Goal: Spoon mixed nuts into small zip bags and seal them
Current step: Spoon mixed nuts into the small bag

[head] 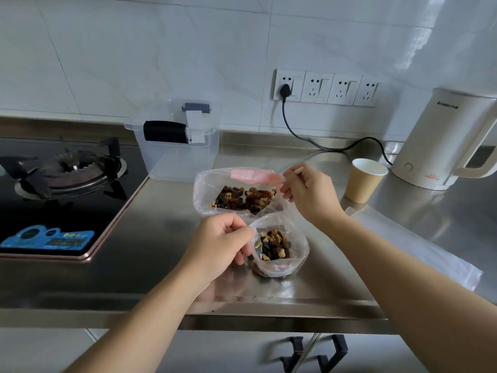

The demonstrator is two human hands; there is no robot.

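Small zip bag (pixel 279 249) is thin clear film, floppy and light, won't stand open by itself; best held by the rim near the zip strip, one side pinched, so the mouth stays wide. Slippery plastic, and the weight of nuts at the bottom may tip it if let go. It sits on the steel counter (pixel 161 238) near the front edge, about midway along, partly filled with mixed nuts (pixel 275 244): walnut pieces, dark raisin-like bits, a few pale seeds. Left hand (pixel 217 243) has fingers curled, pinching the bag's left rim to hold it open. Just behind it, touching, is the big supply bag (pixel 207 192), also clear and crumpled, with a pink strip at its far lip and a brown-and-tan heap of nuts inside. Right hand (pixel 309 195) hovers over the supply bag's right side, fingers closed around a thin pale spoon handle (pixel 297 169); spoon bowl not clear, blurred against the pink strip. More flat empty bags (pixel 419 246) lie toward the counter's right front. Paper cup (pixel 364 180) and kettle (pixel 441 138) toward the back right.
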